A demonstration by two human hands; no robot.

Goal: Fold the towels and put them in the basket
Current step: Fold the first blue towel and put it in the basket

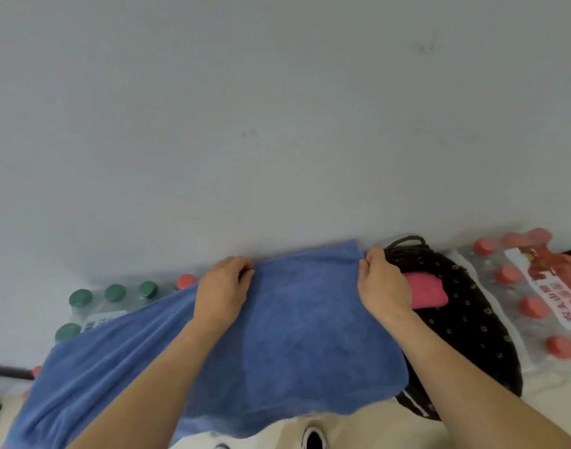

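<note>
A blue towel [297, 332] is held up in front of me and drapes down toward the lower left. My left hand [224, 288] pinches its top edge near the middle. My right hand [383, 283] grips the towel's upper right corner. To the right stands a dark patterned basket [465, 315] with rope handles, and a folded pink towel [428, 291] lies inside it, partly hidden by my right hand.
A shrink-wrapped pack of green-capped bottles [112, 296] stands at the left behind the towel. A pack of red-capped bottles [533, 293] sits right of the basket. A pale wall [277, 108] fills the upper view. A light patterned surface [326, 432] lies below.
</note>
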